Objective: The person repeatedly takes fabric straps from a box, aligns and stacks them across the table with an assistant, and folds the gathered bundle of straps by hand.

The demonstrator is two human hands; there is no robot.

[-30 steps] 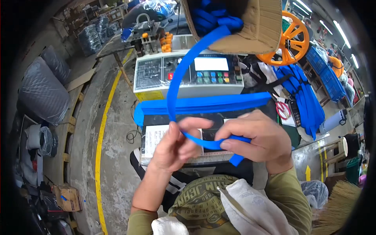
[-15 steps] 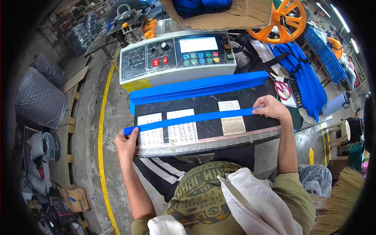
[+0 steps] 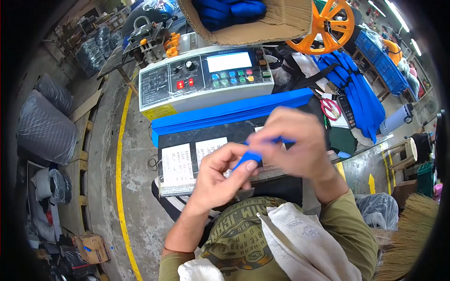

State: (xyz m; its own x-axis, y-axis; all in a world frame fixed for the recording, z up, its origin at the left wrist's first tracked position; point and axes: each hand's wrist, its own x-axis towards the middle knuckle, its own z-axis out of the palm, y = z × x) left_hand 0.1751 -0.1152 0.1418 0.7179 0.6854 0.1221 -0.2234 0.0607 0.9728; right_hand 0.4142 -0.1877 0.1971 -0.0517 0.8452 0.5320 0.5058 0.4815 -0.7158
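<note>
A blue strap point(image 3: 246, 158), now bunched short, is between my hands above the black work board point(image 3: 183, 133). My left hand point(image 3: 220, 175) is closed on it, with thumb and fingers pinching the fabric. My right hand point(image 3: 295, 145) is smeared by motion, but blue fabric shows between its curled fingers. Behind them, a long stack of blue straps point(image 3: 229, 110) lies along the back of the board. Printed paper sheets point(image 3: 176, 161) are stuck to the board, partly covered by my hands.
A control box point(image 3: 206, 77) with lit red switches stands behind the stack. Above it hangs a cardboard box point(image 3: 286, 14) holding blue material, beside an orange reel point(image 3: 323, 25). Red-handled scissors point(image 3: 331, 109) and a bundle of blue straps point(image 3: 358, 93) lie to the right.
The strap was stretched straight across the board between both hands. My hands have come together toward the middle and right, and the strap is now gathered between them.
</note>
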